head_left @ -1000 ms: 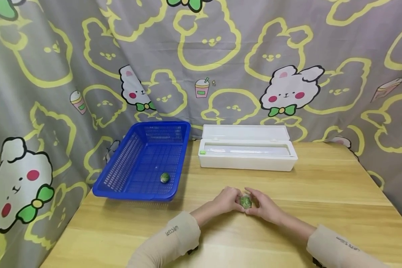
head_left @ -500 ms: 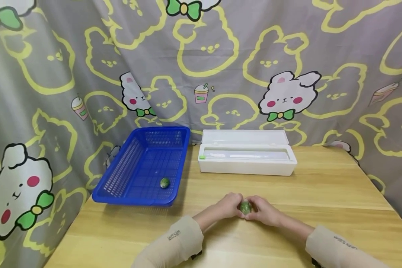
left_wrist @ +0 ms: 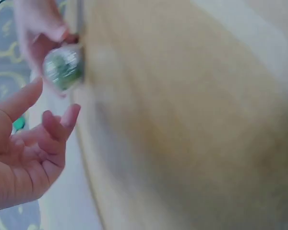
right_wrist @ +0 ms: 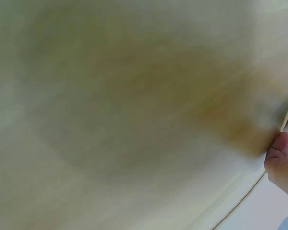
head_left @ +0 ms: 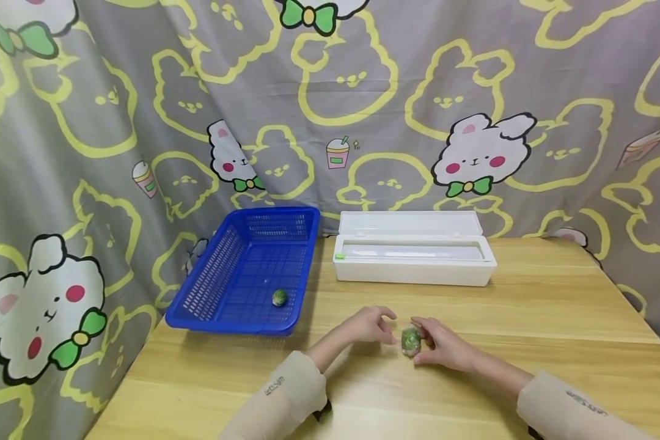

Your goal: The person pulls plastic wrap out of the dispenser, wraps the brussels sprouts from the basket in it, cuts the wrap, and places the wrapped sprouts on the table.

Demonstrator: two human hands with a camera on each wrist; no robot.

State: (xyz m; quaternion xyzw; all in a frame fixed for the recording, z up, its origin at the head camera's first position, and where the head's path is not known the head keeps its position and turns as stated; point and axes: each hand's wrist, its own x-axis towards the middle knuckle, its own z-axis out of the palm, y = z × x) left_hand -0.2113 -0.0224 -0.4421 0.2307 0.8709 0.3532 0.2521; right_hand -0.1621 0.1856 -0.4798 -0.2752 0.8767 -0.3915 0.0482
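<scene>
A small round green thing (head_left: 410,341), mottled with paler patches and shiny as if wrapped in clear film, is over the table in front of me. My right hand (head_left: 445,347) holds it between thumb and fingers; the left wrist view shows the glossy wrap on this green ball (left_wrist: 62,68). Just to its left is my left hand (head_left: 370,325), apart from the ball, fingers spread and loosely bent with nothing in them. In the right wrist view only part of the right hand (right_wrist: 281,160) shows at the right edge, with the ball mostly cut off.
A blue plastic basket (head_left: 183,313) stands at the left with a similar green ball (head_left: 279,297) inside. Behind my hands sits a long white cling film dispenser (head_left: 412,272), lid up, with a green slider (head_left: 339,256). A patterned curtain (head_left: 385,91) hangs behind the wooden table (head_left: 555,318).
Both hands were around the green ball; my left hand has let go and drawn back to the left. The right hand keeps hold of the ball. The head view has shifted slightly.
</scene>
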